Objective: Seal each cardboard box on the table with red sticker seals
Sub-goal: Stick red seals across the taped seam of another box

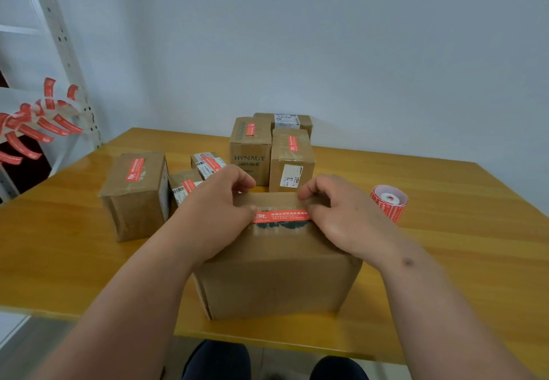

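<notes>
A large cardboard box (276, 275) stands at the near edge of the wooden table (445, 249), right in front of me. A red sticker seal (282, 216) lies across its top over old tape. My left hand (214, 216) holds the seal's left end under its thumb, and my right hand (341, 219) holds the right end the same way. The fingers of both hands are curled over the far part of the box top. A roll of red stickers (389, 202) lies on the table just right of the box.
Several smaller boxes bearing red seals stand behind: one at left (135, 198), a HYNAUT box (250, 147) and a taller one (292, 159) at the back. Loose red sticker strips (35, 124) hang off a metal shelf frame (59, 37) at far left.
</notes>
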The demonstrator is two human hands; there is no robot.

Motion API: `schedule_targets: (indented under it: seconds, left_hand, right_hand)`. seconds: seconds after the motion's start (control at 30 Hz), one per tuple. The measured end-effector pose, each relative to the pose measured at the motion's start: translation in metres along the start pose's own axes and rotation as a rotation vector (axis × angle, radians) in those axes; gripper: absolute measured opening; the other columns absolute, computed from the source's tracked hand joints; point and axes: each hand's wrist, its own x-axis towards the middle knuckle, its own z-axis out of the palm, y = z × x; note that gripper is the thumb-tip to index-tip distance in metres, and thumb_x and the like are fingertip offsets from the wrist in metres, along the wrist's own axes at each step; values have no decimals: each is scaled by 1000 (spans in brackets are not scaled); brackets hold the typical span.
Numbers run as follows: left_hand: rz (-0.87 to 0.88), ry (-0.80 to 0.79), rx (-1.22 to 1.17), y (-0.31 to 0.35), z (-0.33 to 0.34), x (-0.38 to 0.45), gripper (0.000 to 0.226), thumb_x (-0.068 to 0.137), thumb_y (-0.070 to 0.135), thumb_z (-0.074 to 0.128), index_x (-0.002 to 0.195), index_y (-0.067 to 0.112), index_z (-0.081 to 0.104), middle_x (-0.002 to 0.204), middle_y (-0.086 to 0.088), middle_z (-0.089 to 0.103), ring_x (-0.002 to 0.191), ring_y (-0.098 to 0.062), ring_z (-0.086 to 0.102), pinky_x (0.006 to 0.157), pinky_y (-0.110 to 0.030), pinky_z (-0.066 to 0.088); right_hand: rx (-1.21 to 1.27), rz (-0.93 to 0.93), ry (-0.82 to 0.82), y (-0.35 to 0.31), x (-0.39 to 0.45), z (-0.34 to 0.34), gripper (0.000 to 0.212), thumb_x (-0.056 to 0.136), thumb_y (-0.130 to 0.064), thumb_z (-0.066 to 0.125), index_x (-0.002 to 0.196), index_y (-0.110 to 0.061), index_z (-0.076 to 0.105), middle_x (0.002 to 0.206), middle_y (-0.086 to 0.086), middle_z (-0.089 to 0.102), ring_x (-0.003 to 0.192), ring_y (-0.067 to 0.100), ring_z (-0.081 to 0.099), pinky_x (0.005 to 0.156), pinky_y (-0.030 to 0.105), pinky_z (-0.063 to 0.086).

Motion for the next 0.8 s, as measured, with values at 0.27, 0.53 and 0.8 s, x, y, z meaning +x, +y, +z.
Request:
schedule_targets:
  seconds: [0.27, 0.53, 0.8]
  left_hand:
    - [-70, 14, -109, 1, 0, -1, 33, 90, 6, 57, 112, 30, 55, 114, 9, 56, 105, -12, 53, 82, -26, 49]
    - [-50, 112, -110, 8, -3, -5, 34, 94, -1, 44, 109, 29, 54, 113, 9, 53, 104, -9, 49, 70, -18, 41]
    - [44, 499, -263, 28, -22, 3, 17, 96, 36, 53, 111, 29, 57, 112, 11, 57, 104, -11, 51, 77, -26, 37]
  right_hand:
    - [-89, -52, -301, 3, -17, -17, 78, 75, -54, 73, 141, -37, 35, 144, -17, 29, 134, 6, 26, 108, 28, 32]
    - [-239, -144, -369, 5, -26, -28, 104, 64, -46, 82, 145, -45, 18, 144, -20, 20, 128, 4, 16, 107, 32, 28]
    - [52, -49, -116, 10, -29, -48, 79, 51, -53, 85, 118, -56, 43, 119, -23, 42, 108, -1, 42, 85, 27, 47]
